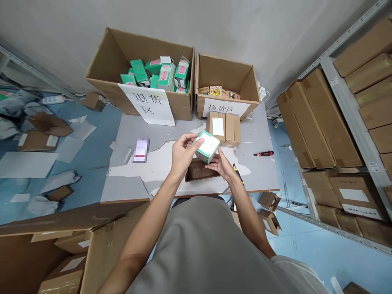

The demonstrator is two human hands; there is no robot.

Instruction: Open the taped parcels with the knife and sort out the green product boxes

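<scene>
My left hand (183, 153) is closed around a small green and white carton (208, 143), thumb on its white face. The carton is tilted above the table. My right hand (223, 164) is at the carton's lower right side, fingers apart; whether they touch it I cannot tell. Beneath the hands lies an open brown cardboard box (199, 171), partly hidden. Just beyond the carton stand closed brown boxes (228, 130), one with a white label. A yellow and black cutter (237, 171) lies beside my right wrist, partly covered by it.
Two big cardboard boxes stand at the back: the left one (107, 87) holds several green cartons, the right one (248, 85) colourful packs. A red and black knife (263, 154) lies right, a blurred purple-white item (141, 150) left. Shelving (333, 81) flanks the table.
</scene>
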